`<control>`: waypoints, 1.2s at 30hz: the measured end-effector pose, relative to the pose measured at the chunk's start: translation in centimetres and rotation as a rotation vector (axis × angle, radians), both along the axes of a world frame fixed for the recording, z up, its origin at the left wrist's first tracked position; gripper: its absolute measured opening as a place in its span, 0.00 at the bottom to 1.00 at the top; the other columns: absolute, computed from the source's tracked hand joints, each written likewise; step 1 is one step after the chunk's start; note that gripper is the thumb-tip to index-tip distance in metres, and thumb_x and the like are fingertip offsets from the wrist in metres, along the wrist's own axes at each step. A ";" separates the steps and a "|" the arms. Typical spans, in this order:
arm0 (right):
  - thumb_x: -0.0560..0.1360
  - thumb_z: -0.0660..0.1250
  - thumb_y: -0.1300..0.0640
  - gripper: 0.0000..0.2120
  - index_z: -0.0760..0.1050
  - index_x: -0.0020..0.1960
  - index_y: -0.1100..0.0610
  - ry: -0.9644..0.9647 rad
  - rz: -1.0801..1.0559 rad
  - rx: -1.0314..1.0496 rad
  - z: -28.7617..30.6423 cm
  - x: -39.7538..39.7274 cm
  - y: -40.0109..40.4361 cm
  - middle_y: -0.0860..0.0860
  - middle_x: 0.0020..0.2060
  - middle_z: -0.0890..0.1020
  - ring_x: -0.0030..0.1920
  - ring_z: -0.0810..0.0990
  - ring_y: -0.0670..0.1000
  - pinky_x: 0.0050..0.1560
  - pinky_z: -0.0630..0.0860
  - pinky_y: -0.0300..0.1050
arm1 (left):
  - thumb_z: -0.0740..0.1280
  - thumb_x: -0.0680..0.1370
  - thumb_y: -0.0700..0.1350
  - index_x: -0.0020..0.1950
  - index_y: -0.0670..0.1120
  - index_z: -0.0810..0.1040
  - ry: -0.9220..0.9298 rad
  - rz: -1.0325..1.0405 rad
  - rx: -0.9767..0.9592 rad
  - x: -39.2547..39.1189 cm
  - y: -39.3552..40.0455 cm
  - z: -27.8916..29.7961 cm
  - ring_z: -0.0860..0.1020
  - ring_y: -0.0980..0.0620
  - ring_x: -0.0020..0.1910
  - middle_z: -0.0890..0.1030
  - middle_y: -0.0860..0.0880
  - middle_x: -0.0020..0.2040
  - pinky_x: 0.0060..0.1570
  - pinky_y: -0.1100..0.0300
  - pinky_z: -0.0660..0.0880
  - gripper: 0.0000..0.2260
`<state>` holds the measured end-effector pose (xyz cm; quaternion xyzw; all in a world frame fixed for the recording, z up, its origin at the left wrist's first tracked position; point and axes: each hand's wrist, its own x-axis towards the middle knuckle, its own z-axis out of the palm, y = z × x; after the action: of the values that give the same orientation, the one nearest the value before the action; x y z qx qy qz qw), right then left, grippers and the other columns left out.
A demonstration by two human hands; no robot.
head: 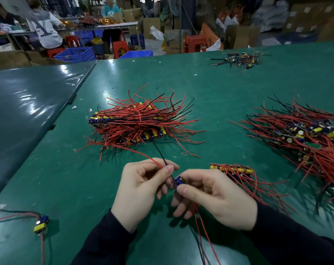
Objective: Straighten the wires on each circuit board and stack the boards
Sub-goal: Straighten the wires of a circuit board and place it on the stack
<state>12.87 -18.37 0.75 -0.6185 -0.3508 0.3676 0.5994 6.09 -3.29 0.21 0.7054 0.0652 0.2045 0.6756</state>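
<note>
My right hand (214, 197) pinches a small circuit board (178, 182) with a blue part, above the green table (70, 178). My left hand (143, 186) grips that board's red and black wires (163, 162) between thumb and fingers; they run up and away to the left. More red wires hang down from under my right hand. A stack of boards with red and black wires (135, 123) lies beyond my hands. A smaller row of boards (233, 170) sits just right of my right hand. A loose tangled pile of boards (311, 138) lies at the right.
A single board with yellow and blue parts (41, 224) lies at the near left with its wires trailing left. A small heap of parts (238, 59) sits at the far right of the table. People work at tables beyond, among blue crates, red stools and cartons.
</note>
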 end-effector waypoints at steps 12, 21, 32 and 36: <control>0.81 0.54 0.60 0.13 0.75 0.49 0.65 0.098 0.085 -0.092 0.3 0.5 0.1 0.52 0.33 0.81 0.31 0.81 0.50 0.27 0.72 0.37 | 0.70 0.67 0.42 0.41 0.39 0.84 0.031 -0.145 -0.024 -0.2 -0.2 0.2 0.71 0.55 0.23 0.78 0.46 0.29 0.23 0.66 0.67 0.08; 0.81 0.57 0.61 0.13 0.70 0.45 0.70 0.124 0.147 -0.074 0.9 0.4 -0.3 0.55 0.29 0.78 0.27 0.79 0.51 0.27 0.70 0.41 | 0.77 0.64 0.52 0.42 0.42 0.85 0.033 -0.312 -0.209 -0.6 0.7 0.3 0.74 0.55 0.24 0.77 0.48 0.27 0.24 0.68 0.69 0.15; 0.77 0.62 0.61 0.13 0.73 0.34 0.57 -0.561 -0.204 -0.168 -0.4 -0.2 -0.1 0.51 0.25 0.80 0.26 0.80 0.47 0.33 0.77 0.47 | 0.61 0.77 0.38 0.43 0.36 0.80 0.191 -0.133 -0.140 0.1 -0.3 -0.1 0.71 0.54 0.23 0.72 0.45 0.29 0.20 0.66 0.66 0.10; 0.77 0.62 0.62 0.13 0.72 0.34 0.60 -0.468 -0.141 -0.172 0.0 -0.2 -0.1 0.51 0.25 0.80 0.26 0.80 0.47 0.28 0.74 0.43 | 0.63 0.76 0.38 0.38 0.38 0.80 0.175 -0.094 -0.136 0.1 -0.5 -0.3 0.70 0.54 0.22 0.72 0.46 0.28 0.20 0.66 0.65 0.10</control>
<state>12.64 -18.49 0.76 -0.7584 -0.4033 0.2004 0.4712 6.17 -3.78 -0.06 0.6754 0.1045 0.1056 0.7224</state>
